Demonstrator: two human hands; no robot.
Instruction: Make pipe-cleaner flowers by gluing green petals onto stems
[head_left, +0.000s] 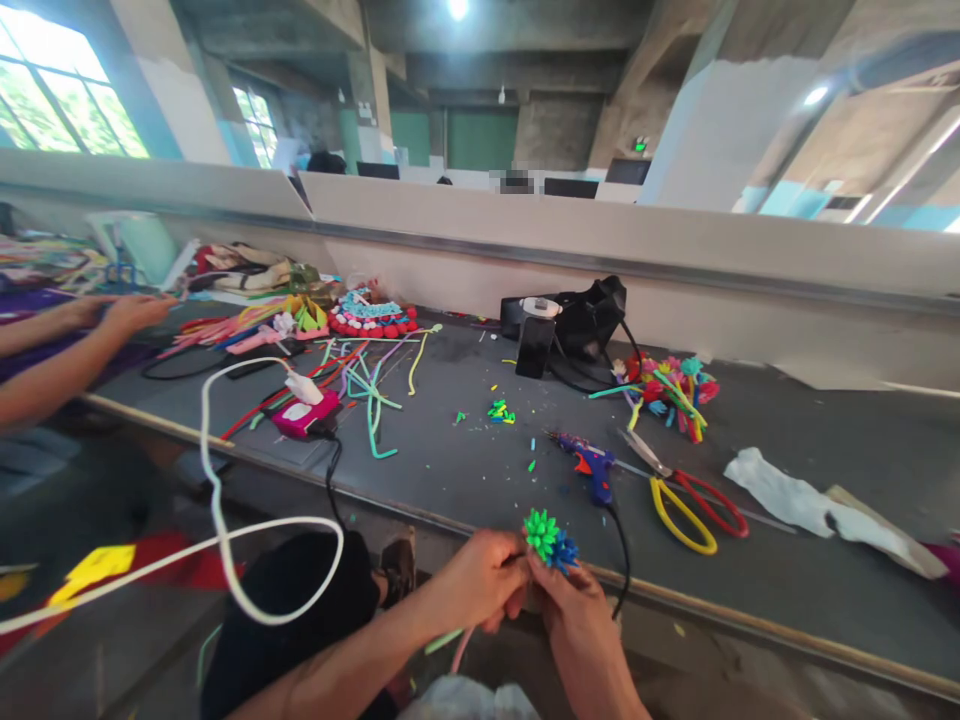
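My left hand (487, 575) and my right hand (576, 605) meet just off the table's front edge. Between their fingertips is a small bunch of craft flowers, with a green spiky flower (540, 532) beside a blue spiky flower (564, 552). Both hands are closed, pinching beneath the flower heads; the exact grip is hidden by the fingers. A pale green stem (444, 642) and a pink one show below my left hand. On the table beyond my hands lie a blue glue gun (594, 470) with an orange trigger and large scissors (694, 510) with red and yellow handles.
Small green and yellow clippings (501, 411) are scattered mid-table. Finished flowers (667, 390) lie right, by a black bag (592, 315) and phone (535, 345). Pipe cleaners (367, 385), a pink power box (306, 412) and a looping white cable (214, 470) are left, near another person's hands (131, 312).
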